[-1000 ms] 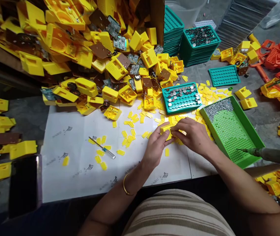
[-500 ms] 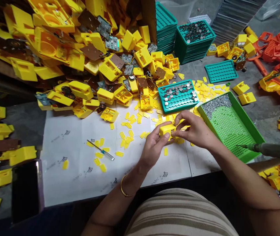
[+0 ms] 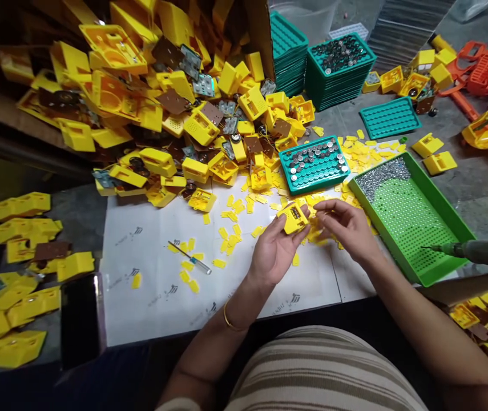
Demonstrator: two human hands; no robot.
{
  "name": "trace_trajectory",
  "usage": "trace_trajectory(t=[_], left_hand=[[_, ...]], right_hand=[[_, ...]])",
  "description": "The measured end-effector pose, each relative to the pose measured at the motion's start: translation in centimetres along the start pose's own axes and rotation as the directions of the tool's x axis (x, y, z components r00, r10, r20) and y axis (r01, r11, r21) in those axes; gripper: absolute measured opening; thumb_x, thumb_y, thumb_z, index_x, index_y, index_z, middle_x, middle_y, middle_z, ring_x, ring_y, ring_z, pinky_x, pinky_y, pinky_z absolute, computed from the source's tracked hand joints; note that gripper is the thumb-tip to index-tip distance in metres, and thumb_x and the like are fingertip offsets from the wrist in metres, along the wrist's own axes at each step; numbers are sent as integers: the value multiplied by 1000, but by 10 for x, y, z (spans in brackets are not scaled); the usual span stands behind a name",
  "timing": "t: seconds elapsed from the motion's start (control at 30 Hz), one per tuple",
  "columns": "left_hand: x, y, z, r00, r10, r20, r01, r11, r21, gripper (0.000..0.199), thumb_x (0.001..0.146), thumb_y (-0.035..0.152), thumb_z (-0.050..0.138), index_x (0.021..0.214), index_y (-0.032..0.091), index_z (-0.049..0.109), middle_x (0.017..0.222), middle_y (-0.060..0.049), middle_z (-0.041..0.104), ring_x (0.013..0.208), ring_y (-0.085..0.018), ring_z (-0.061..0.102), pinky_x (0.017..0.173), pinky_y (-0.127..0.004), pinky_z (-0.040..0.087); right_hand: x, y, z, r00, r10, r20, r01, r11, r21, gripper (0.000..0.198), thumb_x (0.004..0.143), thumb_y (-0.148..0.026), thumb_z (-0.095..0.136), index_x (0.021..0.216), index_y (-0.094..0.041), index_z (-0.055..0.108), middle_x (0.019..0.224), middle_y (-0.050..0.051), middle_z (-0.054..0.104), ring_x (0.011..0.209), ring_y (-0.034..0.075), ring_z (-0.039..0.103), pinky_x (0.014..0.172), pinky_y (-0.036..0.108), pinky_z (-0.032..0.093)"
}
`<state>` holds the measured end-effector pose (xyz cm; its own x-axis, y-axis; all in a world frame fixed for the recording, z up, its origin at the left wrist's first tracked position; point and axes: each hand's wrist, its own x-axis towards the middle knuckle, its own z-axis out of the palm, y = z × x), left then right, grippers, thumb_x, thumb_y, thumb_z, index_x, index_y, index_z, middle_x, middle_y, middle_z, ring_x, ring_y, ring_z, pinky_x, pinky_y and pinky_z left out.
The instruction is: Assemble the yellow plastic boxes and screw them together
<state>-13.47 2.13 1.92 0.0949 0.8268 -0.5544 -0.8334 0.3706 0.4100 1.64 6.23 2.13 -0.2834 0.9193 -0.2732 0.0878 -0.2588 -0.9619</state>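
Note:
My left hand (image 3: pixel 271 251) is closed around a small yellow plastic housing (image 3: pixel 294 220), tilted so that a recess with several small metal button cells faces up. Just right of it hovers my right hand (image 3: pixel 349 228), apart from the housing, its fingers bent and slightly spread above scattered yellow flat covers (image 3: pixel 312 201). I see nothing held in it. Behind both hands lies a teal tray (image 3: pixel 314 181) with rows of round button cells in part of its pockets.
Yellow housings (image 3: pixel 201 127) and wired parts pile up at the back left. A screwdriver (image 3: pixel 190 258) lies on the white sheet, a phone (image 3: pixel 80 322) at left. At right are a green basket (image 3: pixel 436 200) with small metal pieces, a powered driver (image 3: pixel 483 251) and stacked teal trays (image 3: pixel 333 85).
My right hand has drawn away from the housing to the right. My left hand has turned the housing, so its recess with the cells now shows. The view has shifted slightly.

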Motion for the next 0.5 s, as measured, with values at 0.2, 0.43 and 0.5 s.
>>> trace_trajectory(t=[0.2, 0.43, 0.5], left_hand=[[-10, -11, 5, 994, 85, 65, -92, 990, 106, 43, 87, 32, 56, 128, 20, 56, 135, -11, 59, 119, -26, 57, 89, -36, 50], [-32, -26, 4, 951, 297, 90, -310, 920, 238, 38, 81, 35, 67, 119, 29, 62, 139, -4, 57, 126, -24, 51, 87, -29, 48], [-37, -28, 4, 949, 303, 82, -314, 915, 252, 39, 80, 38, 68, 118, 29, 63, 138, -5, 58, 127, -26, 51, 90, -31, 47]], right_hand=[[-20, 10, 17, 966, 220, 135, -252, 915, 314, 43, 66, -42, 80, 97, -18, 65, 85, 3, 69, 69, 14, 67, 50, 21, 56], [-32, 11, 30, 948, 218, 230, -314, 741, 593, 36, 62, -36, 83, 89, -22, 63, 77, -3, 65, 62, 10, 62, 57, 22, 57], [-36, 11, 29, 956, 184, 230, -285, 771, 570, 34, 63, -35, 82, 86, -22, 62, 76, -3, 65, 61, 10, 62, 60, 23, 57]])
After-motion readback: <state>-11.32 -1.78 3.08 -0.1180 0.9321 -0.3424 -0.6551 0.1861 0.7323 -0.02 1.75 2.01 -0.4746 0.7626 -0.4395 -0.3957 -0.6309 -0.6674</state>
